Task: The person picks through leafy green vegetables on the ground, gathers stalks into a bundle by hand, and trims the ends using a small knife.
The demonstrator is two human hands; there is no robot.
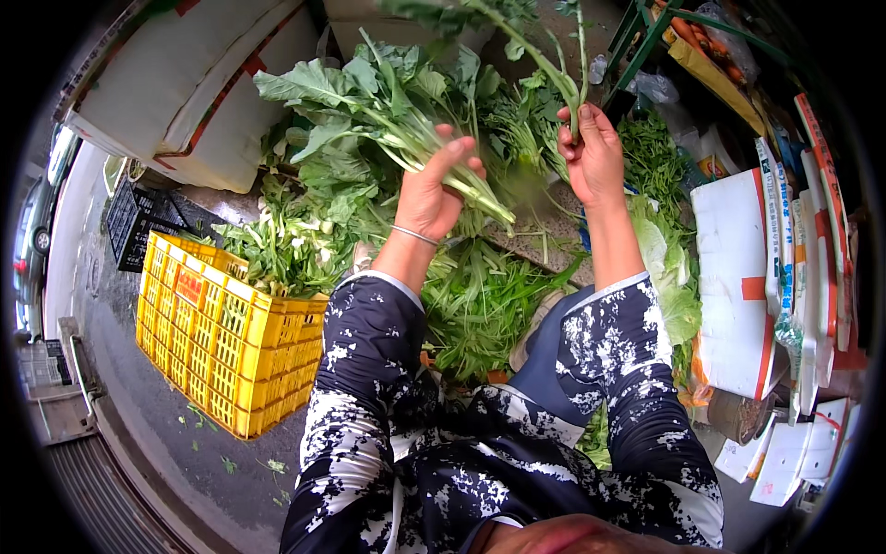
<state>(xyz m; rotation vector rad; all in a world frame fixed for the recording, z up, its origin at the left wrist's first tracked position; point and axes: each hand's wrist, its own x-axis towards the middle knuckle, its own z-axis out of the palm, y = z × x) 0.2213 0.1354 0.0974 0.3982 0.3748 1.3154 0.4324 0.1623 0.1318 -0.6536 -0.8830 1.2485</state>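
My left hand (436, 187) is closed around a bunch of leafy green stalks (387, 124); their pale cut ends point toward the lower right and the broad leaves fan out to the upper left. In my right hand (592, 149) a single leafy stem (554, 69) is pinched between thumb and fingers. Its top runs up past the picture's edge, and its leaves are blurred. More leafy greens (519, 138) lie behind and between my hands. A heap of loose trimmed leaves (477, 298) covers the ground below them, between my feet.
At the left stands a yellow plastic crate (228, 339) with greens heaped behind it and a black crate (145, 221) beyond. White foam boxes (187, 90) rise at the upper left. Foam boards (734, 284) lean at the right, near lettuce leaves (671, 277) and a green metal frame (637, 48).
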